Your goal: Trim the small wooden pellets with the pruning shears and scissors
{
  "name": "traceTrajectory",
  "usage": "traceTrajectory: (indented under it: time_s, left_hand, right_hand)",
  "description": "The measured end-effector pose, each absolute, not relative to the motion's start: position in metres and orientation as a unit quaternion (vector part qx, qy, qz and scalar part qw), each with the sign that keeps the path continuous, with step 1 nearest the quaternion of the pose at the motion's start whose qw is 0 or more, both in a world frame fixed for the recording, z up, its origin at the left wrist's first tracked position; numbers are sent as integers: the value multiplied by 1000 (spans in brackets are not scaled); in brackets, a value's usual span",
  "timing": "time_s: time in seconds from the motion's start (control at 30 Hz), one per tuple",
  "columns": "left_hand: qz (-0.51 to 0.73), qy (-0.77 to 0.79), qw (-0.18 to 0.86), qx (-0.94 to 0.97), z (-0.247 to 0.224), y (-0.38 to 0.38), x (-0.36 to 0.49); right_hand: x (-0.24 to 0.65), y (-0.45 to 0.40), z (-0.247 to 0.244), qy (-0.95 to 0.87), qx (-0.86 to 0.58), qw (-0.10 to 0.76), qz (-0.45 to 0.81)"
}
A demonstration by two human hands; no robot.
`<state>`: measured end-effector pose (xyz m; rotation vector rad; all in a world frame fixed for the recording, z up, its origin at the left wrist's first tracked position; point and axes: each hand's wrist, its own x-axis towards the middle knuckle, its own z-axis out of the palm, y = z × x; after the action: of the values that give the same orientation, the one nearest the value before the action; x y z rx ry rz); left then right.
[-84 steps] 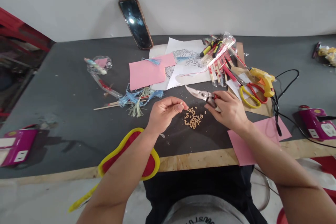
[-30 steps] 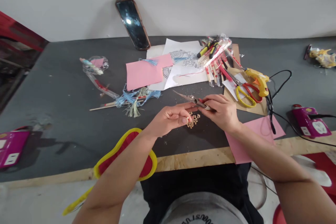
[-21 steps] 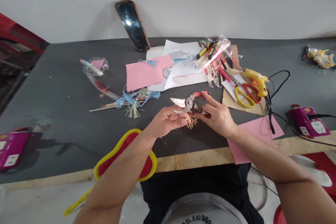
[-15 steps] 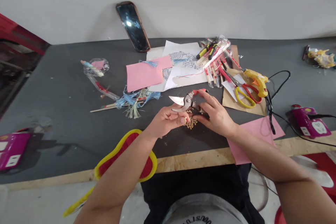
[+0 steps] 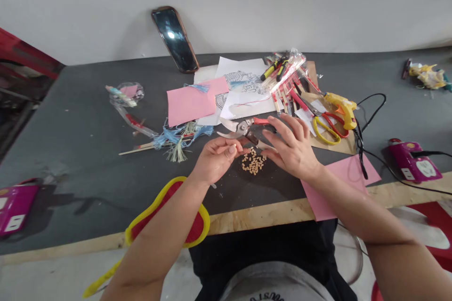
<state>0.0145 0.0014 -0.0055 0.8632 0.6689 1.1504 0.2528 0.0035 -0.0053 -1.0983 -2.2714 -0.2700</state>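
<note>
Just left of the wood-piece pile, my left hand (image 5: 217, 157) is pinched at the fingertips around a small pale piece (image 5: 234, 146). My right hand (image 5: 294, 148) has its fingers spread beside the red handle of the pruning shears (image 5: 243, 128). The blades of the shears are apart and point left, above my left fingers. A thin wooden stick (image 5: 265, 146) reaches toward my right thumb. Below and between the hands lies a heap of small cut wooden pieces (image 5: 253, 162) on the dark table (image 5: 92, 150).
A phone (image 5: 175, 40) leans on the wall. Papers (image 5: 243, 103), packets of sticks (image 5: 287, 80), scissors (image 5: 326, 127) and a yellow glue gun (image 5: 344, 108) lie behind. Tassels (image 5: 178, 138) are at left, a red-and-yellow shape (image 5: 196, 235) by my left forearm, pink paper (image 5: 318, 197) under my right.
My right hand has opened its fingers away from the shears' handles. The shears and my left hand have shifted slightly left, uncovering more of the wooden pieces.
</note>
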Motion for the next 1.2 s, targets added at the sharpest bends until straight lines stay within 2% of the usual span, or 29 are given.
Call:
traceTrajectory:
  time_s: [0.13,0.3,0.63,0.77,0.9,1.0,1.2]
  left_hand:
    - [514,305,701,389,-5,2,12]
    - [482,315,693,434,-9,1,10]
    - [437,346,641,528,-13,-2,8]
    - [438,329,640,539,-13,-2,8]
    - [480,352,554,582,-10,4,3]
    - [528,377,472,597,-9,11,-2]
    - [550,397,404,614,-3,15,-6]
  right_hand:
    - [262,14,-9,-860,-388,331,-13]
    - [261,17,-14,-887,-376,256,78]
    - [239,5,-13,-860,-458,209,82]
    - [242,7,-16,-840,-448,281,122]
    - [253,13,-16,-799,-432,368,198]
    - [256,12,-13,-809,-427,365,171]
    - [252,-1,-6,-855,-435,275,71]
